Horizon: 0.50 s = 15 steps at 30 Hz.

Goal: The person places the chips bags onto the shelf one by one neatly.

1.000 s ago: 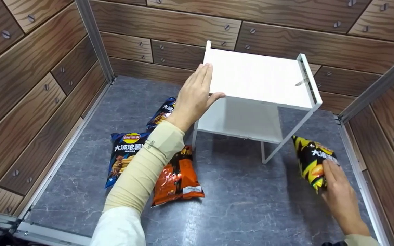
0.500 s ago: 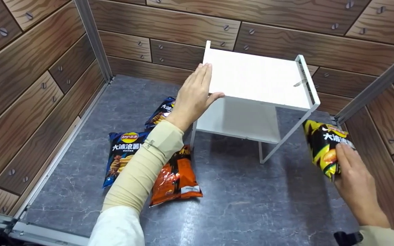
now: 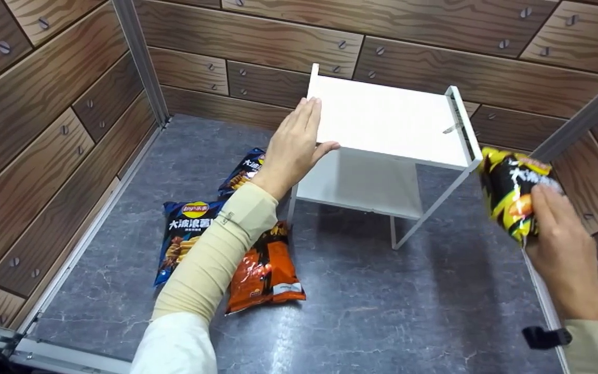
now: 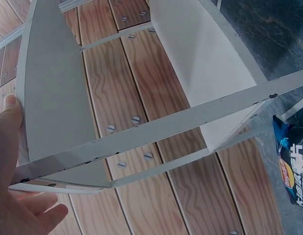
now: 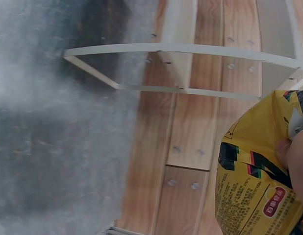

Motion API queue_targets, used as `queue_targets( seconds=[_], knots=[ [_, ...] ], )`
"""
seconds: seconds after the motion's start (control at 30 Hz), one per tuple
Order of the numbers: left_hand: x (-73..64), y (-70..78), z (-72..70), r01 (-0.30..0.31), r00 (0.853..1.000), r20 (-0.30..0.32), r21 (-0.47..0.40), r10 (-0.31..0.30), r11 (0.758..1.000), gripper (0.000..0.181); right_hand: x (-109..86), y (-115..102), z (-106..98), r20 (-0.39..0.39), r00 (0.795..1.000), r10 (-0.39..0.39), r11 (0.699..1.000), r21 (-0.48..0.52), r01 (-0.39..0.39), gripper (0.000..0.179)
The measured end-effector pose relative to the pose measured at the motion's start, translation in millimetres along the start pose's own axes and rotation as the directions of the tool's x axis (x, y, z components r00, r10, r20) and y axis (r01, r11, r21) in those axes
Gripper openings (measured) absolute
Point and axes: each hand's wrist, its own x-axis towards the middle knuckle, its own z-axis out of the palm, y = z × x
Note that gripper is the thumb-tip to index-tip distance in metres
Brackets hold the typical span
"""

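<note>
My left hand [image 3: 294, 143] rests at the near left corner of a small white side table [image 3: 382, 119]. Its fingers lie straight along the left rim, and the thumb [image 4: 12, 108] touches the front edge of the top. My right hand [image 3: 563, 241] grips a black and yellow bag of potato chips [image 3: 512, 179], raised off the floor just right of the table's top. In the right wrist view the yellow back of the chip bag [image 5: 252, 181] shows, with the fingers partly cut off by the frame edge.
Left of the table, on the grey floor [image 3: 361, 311], lie two blue chip bags [image 3: 190, 223] [image 3: 242, 169] and an orange chip bag [image 3: 265, 275], partly behind my left arm. The table has a lower shelf [image 3: 358, 184]. Wood-patterned walls [image 3: 257, 31] enclose the floor.
My right hand has lifted the black and yellow chip bag from near the floor, up and to the right, to about the tabletop's height in view. My left hand stays on the table.
</note>
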Motion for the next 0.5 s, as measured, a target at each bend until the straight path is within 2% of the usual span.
queue_targets(
  seconds=[0.17, 0.5],
  knots=[
    [0.3, 1.3, 0.6, -0.001, 1.000, -0.005, 0.001, 0.001, 1.000, 0.085, 25.1, -3.8, -9.9, -0.009, 1.000, -0.008, 1.000, -0.020, 0.008, 0.075],
    [0.8, 0.3, -0.5, 0.010, 1.000, 0.029, 0.010, -0.010, 1.000, 0.086, 73.5, -17.4, -23.4, 0.044, 0.998, -0.045, 0.998, -0.034, 0.047, 0.078]
  ],
)
